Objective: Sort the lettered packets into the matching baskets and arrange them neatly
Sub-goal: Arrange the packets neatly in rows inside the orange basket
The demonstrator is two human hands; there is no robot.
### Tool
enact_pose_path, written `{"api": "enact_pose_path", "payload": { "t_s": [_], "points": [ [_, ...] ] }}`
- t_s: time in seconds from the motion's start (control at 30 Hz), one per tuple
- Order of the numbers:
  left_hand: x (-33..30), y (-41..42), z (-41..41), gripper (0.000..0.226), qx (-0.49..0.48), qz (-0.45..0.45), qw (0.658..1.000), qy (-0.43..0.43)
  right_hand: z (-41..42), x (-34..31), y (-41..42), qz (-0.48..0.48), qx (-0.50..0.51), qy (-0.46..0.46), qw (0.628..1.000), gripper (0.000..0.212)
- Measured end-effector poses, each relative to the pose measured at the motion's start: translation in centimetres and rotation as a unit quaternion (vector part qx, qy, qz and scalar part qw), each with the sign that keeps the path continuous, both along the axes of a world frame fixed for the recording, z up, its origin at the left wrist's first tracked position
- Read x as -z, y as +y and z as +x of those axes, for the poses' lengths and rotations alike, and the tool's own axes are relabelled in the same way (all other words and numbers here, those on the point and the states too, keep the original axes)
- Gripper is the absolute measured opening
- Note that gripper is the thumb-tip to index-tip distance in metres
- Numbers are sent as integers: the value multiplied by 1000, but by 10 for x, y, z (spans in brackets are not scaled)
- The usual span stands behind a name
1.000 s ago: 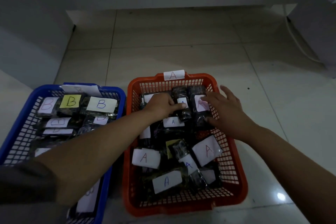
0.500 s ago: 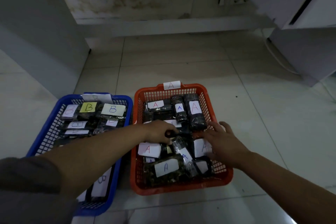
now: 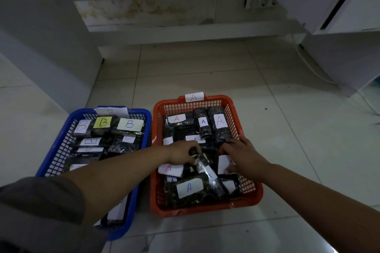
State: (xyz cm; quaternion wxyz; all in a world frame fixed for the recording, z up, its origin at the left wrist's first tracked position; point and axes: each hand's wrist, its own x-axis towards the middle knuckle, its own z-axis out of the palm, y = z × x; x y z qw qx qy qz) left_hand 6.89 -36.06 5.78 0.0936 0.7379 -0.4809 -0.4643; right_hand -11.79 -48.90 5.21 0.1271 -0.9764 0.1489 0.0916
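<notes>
An orange basket (image 3: pixel 249 196) tagged A holds several dark packets with A labels. A blue basket (image 3: pixel 61 135) to its left holds dark packets with B labels (image 3: pixel 129 123). My left hand (image 3: pixel 183 153) reaches into the middle of the orange basket and pinches the end of a slanted dark packet (image 3: pixel 205 167). My right hand (image 3: pixel 240 154) lies over packets at the basket's right side, fingers curled down onto a white-labelled packet (image 3: pixel 223 162); whether it grips that packet is hidden. A large packet labelled A (image 3: pixel 189 188) lies at the front.
Both baskets stand on a pale tiled floor (image 3: pixel 298 139). A white cabinet base (image 3: pixel 185 31) and wall run behind them. A white unit (image 3: pixel 349 51) with a cable stands at the right. A wall corner (image 3: pixel 51 57) stands at the left.
Both hands have drawn back from the far row of packets to the middle of the orange basket. The camera has tilted up and pulled back, showing more floor and wall.
</notes>
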Motion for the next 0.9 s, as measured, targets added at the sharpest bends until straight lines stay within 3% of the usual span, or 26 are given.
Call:
{"api": "enact_pose_path", "payload": {
  "t_s": [0.23,0.37,0.5,0.6,0.9],
  "points": [
    [3,-4,-2,74,0,32,999,7,1,-3,1,-45,136,-82,986,55],
    [3,-8,-2,75,32,54,998,-2,4,-6,1,-75,181,-93,976,54],
    [6,-9,-3,67,96,64,993,-29,5,-3,4,-159,133,-45,977,47],
    [8,-7,-3,64,103,65,992,-27,5,-1,6,-144,112,-28,983,49],
    [1,-5,-8,64,98,76,992,-2,9,-14,-14,-34,183,-34,982,28]
  ]
}}
